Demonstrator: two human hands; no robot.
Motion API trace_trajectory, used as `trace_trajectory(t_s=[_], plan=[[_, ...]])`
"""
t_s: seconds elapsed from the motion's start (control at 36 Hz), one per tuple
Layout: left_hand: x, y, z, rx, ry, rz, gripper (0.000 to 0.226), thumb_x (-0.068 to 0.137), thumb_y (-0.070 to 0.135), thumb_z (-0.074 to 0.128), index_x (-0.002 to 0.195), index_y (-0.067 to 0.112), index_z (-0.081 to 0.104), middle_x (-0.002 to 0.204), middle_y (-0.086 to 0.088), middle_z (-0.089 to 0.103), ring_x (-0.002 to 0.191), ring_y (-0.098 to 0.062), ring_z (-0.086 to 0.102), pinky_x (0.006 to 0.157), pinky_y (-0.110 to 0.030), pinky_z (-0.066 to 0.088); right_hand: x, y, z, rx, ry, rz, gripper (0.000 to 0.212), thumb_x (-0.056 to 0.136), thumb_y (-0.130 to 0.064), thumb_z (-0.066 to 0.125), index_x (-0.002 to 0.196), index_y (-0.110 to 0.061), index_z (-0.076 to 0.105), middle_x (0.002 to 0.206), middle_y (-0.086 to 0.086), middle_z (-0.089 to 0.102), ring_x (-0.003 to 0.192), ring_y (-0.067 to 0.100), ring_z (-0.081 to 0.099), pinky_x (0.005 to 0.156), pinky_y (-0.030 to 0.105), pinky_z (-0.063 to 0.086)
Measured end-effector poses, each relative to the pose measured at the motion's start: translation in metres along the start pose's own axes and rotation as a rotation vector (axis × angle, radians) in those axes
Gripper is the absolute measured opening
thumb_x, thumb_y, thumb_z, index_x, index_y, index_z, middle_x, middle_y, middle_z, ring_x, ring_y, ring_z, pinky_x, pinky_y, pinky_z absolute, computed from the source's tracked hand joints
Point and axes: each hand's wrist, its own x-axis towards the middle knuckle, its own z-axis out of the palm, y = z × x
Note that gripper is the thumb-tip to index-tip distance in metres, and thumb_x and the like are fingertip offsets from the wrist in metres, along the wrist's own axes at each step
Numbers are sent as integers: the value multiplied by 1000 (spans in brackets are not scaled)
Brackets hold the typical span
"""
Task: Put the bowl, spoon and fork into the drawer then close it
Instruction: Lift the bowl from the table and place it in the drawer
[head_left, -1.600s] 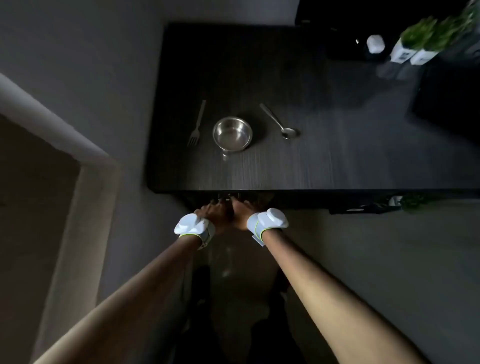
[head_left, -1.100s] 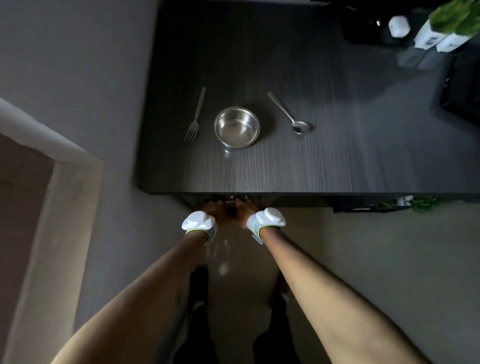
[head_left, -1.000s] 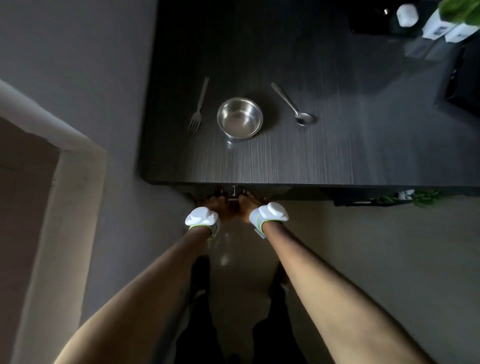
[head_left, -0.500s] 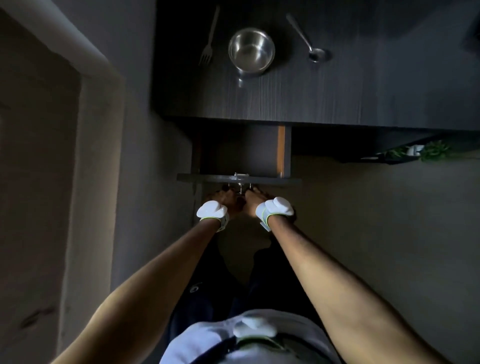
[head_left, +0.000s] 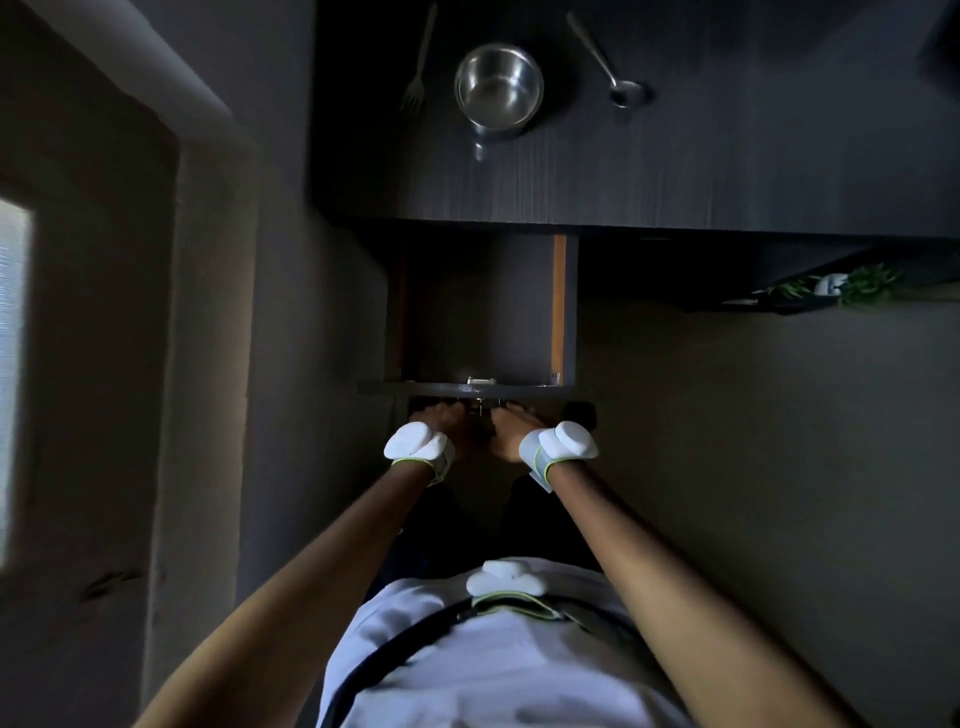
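Observation:
A steel bowl (head_left: 499, 87) stands near the front of a dark wooden desk (head_left: 727, 171). A fork (head_left: 418, 62) lies to its left and a spoon (head_left: 605, 63) to its right. Below the desk's front edge a drawer (head_left: 470, 387) is pulled far out, its inside dark and seemingly bare. My left hand (head_left: 440, 420) and my right hand (head_left: 511, 427) sit side by side under the drawer's front panel, fingers curled on its metal handle (head_left: 480, 405). The fingertips are hidden by the panel.
A grey wall and a pale door frame (head_left: 208, 312) run down the left. A small green plant (head_left: 852, 285) sits on a low shelf under the desk at the right. My torso fills the bottom of the view.
The drawer went from shut to pulled far out, both hands drawing its handle toward me. The view tilted down, so the desk objects moved to the top of the frame.

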Motion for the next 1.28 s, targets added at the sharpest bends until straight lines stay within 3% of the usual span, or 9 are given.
trace_trajectory(t_s=[0.19,0.28,0.42,0.61,0.72,0.83,1.0,1.14,1.28], plan=[[-28,21,-64,146,31,33,38,90,39,48,113,16,69,118,-10,71,111,-28,67,96,-36,50,-50,-19,-72,-149,128,-83,14,92,-19,48,89,-16,62,122,17,67,111,34,65,97,35,44],[-35,36,-110,180,188,51,39,92,38,48,114,13,68,121,-13,69,114,-31,64,91,-35,47,-55,-33,-109,-207,280,-95,34,96,-30,45,119,-10,61,129,18,61,121,35,57,100,37,40],[-26,55,-182,48,473,100,42,88,45,50,121,24,65,128,-14,64,119,-36,60,91,-38,45,-48,-44,-176,-184,553,-81,35,95,-26,46,125,-12,57,136,16,56,129,36,50,105,41,36],[13,79,-257,-332,792,99,46,91,34,44,131,13,50,127,-21,61,116,-44,57,87,-43,45,-6,-46,-251,353,931,-71,44,91,-33,49,132,-15,49,129,17,59,123,38,53,97,43,43],[44,88,-271,-370,718,116,54,97,32,38,144,6,32,146,-23,41,127,-45,48,95,-45,41,23,-44,-270,372,846,-54,55,95,-27,49,144,-5,36,145,20,46,134,36,44,105,40,38],[60,88,-275,-375,653,112,52,95,28,43,142,6,34,139,-26,49,125,-44,51,94,-45,43,37,-43,-273,374,774,-144,57,94,-17,52,147,-8,33,146,19,45,134,34,45,104,35,39],[68,80,-270,-525,642,55,68,89,27,54,147,5,29,144,-23,48,131,-40,48,101,-40,40,49,-43,-261,595,913,-156,54,89,-11,52,140,-6,34,134,18,56,118,36,58,89,36,45],[76,79,-271,-617,575,87,60,84,38,55,137,14,44,128,-17,64,108,-38,65,94,-39,52,63,-49,-262,664,857,-101,48,96,-20,44,142,-7,37,130,22,60,115,40,60,91,41,48],[93,78,-274,-750,546,75,78,80,32,62,148,15,27,123,-20,65,97,-37,71,84,-41,59,91,-47,-268,867,755,-128,58,87,-19,44,143,-13,30,136,17,55,109,39,65,83,55,57]])
